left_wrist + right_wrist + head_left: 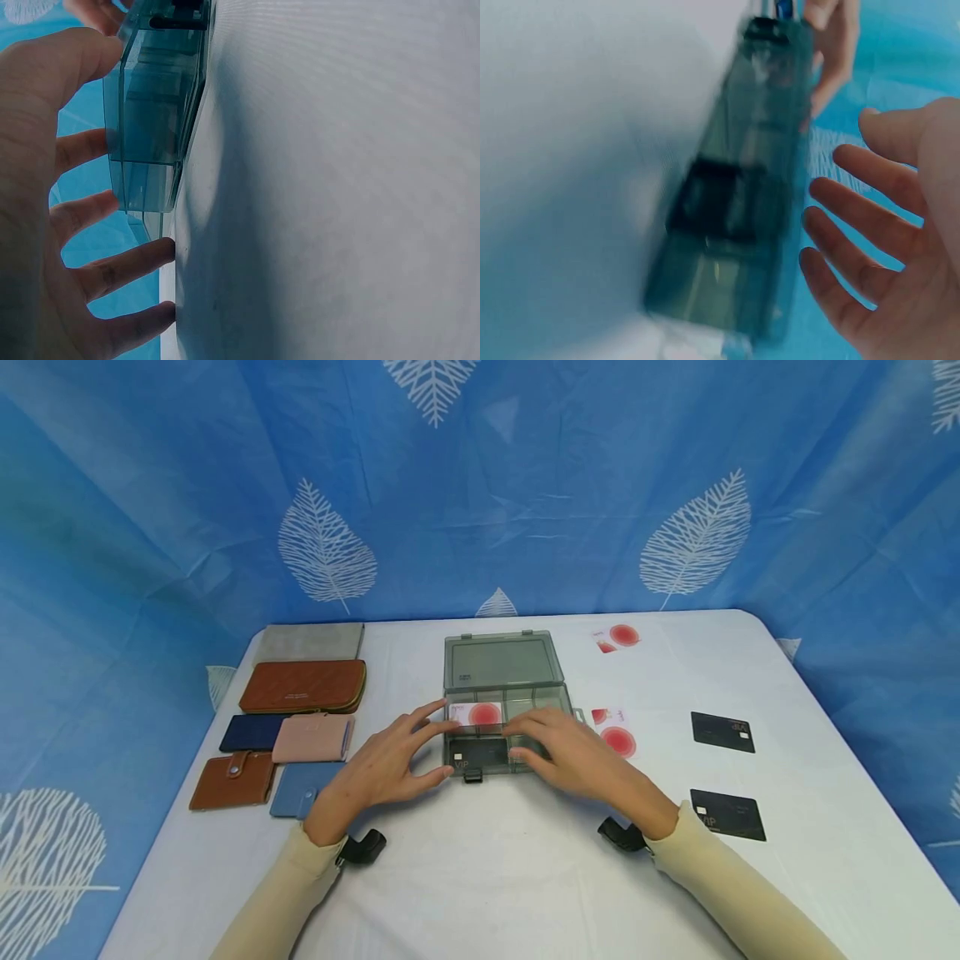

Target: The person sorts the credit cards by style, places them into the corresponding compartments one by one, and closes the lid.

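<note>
Your left hand [386,768] and right hand [573,752], fingers spread and holding nothing, flank the open compartment box [506,727] mid-tabletop [487,877], likely steadying it; a red card [480,713] and a black VIP card [477,752] lie inside.

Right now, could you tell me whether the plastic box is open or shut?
Open. The box has its lid folded back flat on the table, and two cards show in its compartments.

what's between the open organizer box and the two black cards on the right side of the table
In the head view, a white card with a red circle lies between the organizer box and the black cards; otherwise bare tablecloth.
</note>
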Action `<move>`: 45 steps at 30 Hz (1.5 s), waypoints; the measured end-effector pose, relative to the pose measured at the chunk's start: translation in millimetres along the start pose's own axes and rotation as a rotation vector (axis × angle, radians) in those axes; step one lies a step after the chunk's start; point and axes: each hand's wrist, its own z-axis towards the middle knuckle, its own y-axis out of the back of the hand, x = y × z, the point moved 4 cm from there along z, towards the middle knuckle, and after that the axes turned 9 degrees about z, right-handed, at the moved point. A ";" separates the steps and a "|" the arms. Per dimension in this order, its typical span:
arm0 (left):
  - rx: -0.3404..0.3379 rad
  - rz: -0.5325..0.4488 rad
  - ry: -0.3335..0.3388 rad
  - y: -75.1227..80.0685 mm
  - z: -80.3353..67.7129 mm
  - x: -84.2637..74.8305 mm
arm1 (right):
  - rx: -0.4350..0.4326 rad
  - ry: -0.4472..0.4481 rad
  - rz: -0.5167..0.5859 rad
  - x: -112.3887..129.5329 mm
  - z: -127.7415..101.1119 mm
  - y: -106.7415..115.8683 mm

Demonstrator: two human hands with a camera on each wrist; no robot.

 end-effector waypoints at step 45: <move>-0.002 -0.003 -0.005 -0.5 -0.5 -0.7 | -0.059 -0.567 -0.116 -111.2 -95.6 66.4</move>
